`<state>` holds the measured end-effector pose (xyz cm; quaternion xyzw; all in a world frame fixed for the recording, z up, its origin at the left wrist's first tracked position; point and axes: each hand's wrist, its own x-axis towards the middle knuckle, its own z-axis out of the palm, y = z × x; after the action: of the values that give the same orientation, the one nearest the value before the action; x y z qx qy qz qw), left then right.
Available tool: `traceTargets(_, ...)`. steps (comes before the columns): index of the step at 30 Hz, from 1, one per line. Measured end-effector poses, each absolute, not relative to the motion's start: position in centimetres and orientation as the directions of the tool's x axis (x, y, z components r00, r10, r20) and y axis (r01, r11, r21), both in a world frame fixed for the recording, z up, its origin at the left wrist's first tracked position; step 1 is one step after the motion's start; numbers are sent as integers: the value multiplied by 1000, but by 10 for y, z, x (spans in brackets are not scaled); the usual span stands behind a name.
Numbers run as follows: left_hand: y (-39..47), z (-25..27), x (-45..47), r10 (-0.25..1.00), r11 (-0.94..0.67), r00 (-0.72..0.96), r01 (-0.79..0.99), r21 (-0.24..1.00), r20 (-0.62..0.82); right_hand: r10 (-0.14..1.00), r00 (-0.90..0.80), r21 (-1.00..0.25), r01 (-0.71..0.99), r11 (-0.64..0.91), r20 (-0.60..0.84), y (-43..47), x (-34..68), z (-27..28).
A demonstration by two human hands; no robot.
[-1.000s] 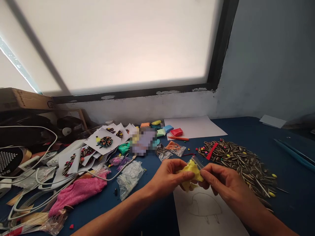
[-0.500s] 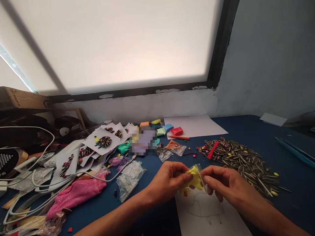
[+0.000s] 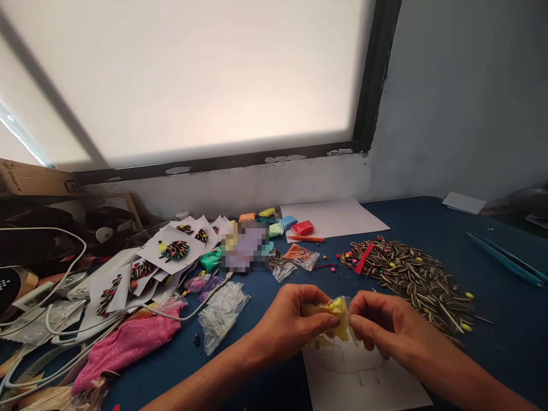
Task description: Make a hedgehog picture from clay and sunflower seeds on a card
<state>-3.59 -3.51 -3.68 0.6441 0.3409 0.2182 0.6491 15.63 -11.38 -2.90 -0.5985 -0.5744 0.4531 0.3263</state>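
Between both hands is a small clear plastic bag (image 3: 341, 324) with something soft and yellow in it, perhaps modelling clay. My left hand (image 3: 295, 314) pinches its left side between thumb and fingers. At the bag's right edge, my right hand (image 3: 381, 322) grips the plastic with thumb and fingertips. Under them lies a white sheet of paper (image 3: 363, 388) with a pencil outline of a rounded body and two legs, partly hidden by the hands and bag. A pile of striped sunflower seeds (image 3: 411, 279) lies just beyond my right hand, with coloured beads and a red strip on it.
Clear plastic bags (image 3: 225, 314), a pink cloth (image 3: 132, 342) and white cables lie to the left. Behind them are paper cards with seed figures (image 3: 175, 248). Coloured clay packs (image 3: 303, 228) sit at the back, near a large white sheet (image 3: 342, 220). Blue tweezers (image 3: 507, 260) lie far right.
The bag has turned in my hands, and the yellow piece now sits bunched near its top edge. My head view has shifted slightly to the right.
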Motion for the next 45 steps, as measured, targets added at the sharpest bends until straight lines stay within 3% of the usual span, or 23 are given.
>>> traceTargets(10,-29,-34,-40,586,152,799,55,987,-135,998,63,-881,471,-47,-20,-116,156,-34)
traceTargets(15,-29,-35,-40,630,183,761,48,982,-155,998,23,-874,485,33,51,-117,159,-27)
traceTargets(22,-31,-36,-39,651,183,739,72,981,-176,1000,16,-867,499,-9,-1,-120,157,-29)
traceTargets(27,-32,-39,-39,632,196,752,77,978,-186,991,-55,-829,544,130,120,-122,148,-33)
traceTargets(33,-35,-37,-37,642,211,739,85,974,-203,932,-107,-668,669,325,346,-123,143,-36)
traceTargets(41,-36,-32,-39,547,247,815,64,967,-194,921,-68,-668,668,328,384,-122,152,-30)
traceTargets(45,-37,-31,-41,565,273,802,40,961,-194,894,-119,-641,657,397,433,-122,152,-27)
